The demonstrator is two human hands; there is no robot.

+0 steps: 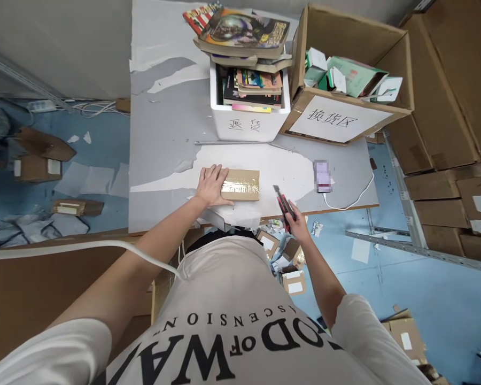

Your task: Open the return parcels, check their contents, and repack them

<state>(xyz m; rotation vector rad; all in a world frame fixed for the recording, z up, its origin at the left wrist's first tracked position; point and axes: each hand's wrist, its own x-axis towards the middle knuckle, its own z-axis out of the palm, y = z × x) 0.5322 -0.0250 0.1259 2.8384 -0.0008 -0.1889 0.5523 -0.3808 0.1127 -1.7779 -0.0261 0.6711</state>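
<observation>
Brown cardboard forms the flat parcel (240, 185) lying near the front edge of the grey worktop (164, 123), on a paler patch of its surface. A strip of glossy clear tape runs across the parcel's top face.

Left hand (211, 185): placed palm-down on the left end of the parcel, fingers laid flat and slightly spread, thumb toward the near edge. It presses on the parcel without gripping it.

Right hand (299, 224): positioned just off the front edge of the worktop, to the right of the parcel and apart from it. Its fingers are curled tightly around a red and black utility knife (284, 203). The knife's tip points up and toward the worktop, near the parcel's right end but not touching it.

Behind the parcel stands a white box (246, 125) with handwritten characters on its front, packed with books; a further stack of books (242, 35) rests across its top. To its right sits an open cardboard carton (347, 64) bearing a white paper label and containing small green and white packages. A phone (323, 175) on a white cable lies on the worktop right of the parcel. Small cardboard parcels and paper scraps lie scattered on the blue floor (425, 289).
</observation>
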